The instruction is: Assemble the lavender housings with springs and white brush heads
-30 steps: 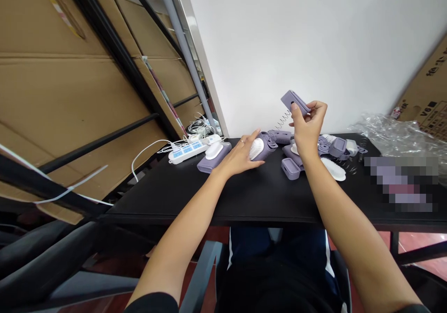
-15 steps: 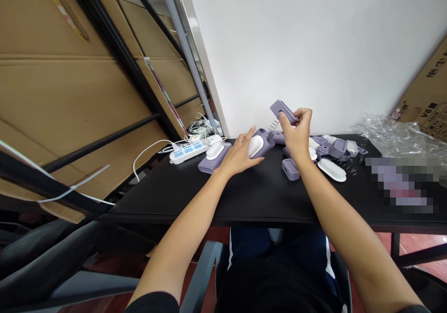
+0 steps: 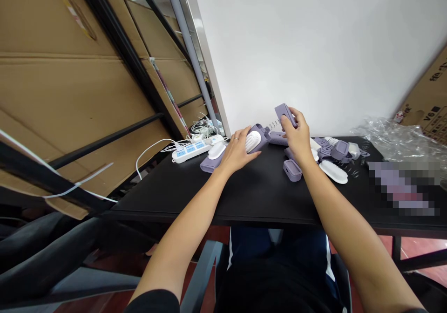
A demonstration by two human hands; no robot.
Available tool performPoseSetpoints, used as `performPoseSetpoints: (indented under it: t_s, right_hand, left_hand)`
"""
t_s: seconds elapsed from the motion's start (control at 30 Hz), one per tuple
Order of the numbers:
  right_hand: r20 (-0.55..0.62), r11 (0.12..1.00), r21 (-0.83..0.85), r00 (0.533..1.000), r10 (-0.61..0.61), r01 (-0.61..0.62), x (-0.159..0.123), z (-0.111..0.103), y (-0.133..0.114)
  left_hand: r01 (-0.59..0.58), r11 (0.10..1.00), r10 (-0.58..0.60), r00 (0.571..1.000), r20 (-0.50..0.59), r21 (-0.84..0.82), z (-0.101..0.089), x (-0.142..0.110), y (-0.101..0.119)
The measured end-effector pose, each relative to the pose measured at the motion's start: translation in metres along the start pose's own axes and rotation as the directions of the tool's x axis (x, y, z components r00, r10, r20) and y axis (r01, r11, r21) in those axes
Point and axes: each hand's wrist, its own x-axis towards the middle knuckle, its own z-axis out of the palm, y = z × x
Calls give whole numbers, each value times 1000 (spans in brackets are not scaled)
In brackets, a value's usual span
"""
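My left hand (image 3: 234, 153) rests around a purple plastic housing (image 3: 264, 135) that lies on the table, fingers along its far side and thumb on the near side. A white oval bristled pad (image 3: 253, 141) shows on the housing's upper face. My right hand (image 3: 297, 135) pinches a flat purple plastic piece (image 3: 281, 111) raised above the table. A thin coil spring (image 3: 274, 125) stretches between this piece and the open end of the housing. Beside my left wrist lies another purple part (image 3: 209, 165) with a white oval pad (image 3: 217, 152).
A white power strip (image 3: 190, 151) with cables lies at the left of the black table (image 3: 258, 196). Purple parts (image 3: 339, 150), a small purple box-shaped piece (image 3: 292, 170), a white bristled pad (image 3: 333, 172) and loose springs lie right. Clear plastic wrap (image 3: 405, 140) and a carton (image 3: 428, 94) stand beyond.
My right hand has lowered slightly and tilted the flat purple piece, the spring still spanning to the housing. My left hand stays on the housing, its fingers a little closer together.
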Motion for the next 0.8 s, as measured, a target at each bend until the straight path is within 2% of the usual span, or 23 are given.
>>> performPoseSetpoints:
  t_s: [0.1, 0.2, 0.3, 0.47, 0.67, 0.8]
  right_hand:
    - [-21, 999, -1, 998, 54, -54, -3, 3, -1]
    - [40, 996, -35, 995, 87, -86, -8, 10, -2]
    - [90, 995, -68, 992, 84, -78, -13, 15, -1]
    - [86, 996, -70, 994, 68, -62, -13, 15, -2]
    - [148, 986, -83, 977, 153, -142, -18, 18, -6]
    - [179, 986, -88, 972, 154, -140, -21, 21, -7]
  left_hand:
    - [-19, 1000, 19, 999, -28, 5, 0, 0, -1]
    - [-37, 999, 37, 999, -23, 7, 0, 0, 0]
    - [-36, 999, 36, 999, -14, 4, 0, 0, -1]
    - [-30, 1000, 30, 999, -21, 6, 0, 0, -2]
    - [-37, 998, 38, 999, -6, 54, -1, -1, 2]
    - [-43, 997, 43, 999, 4, 57, -2, -2, 3]
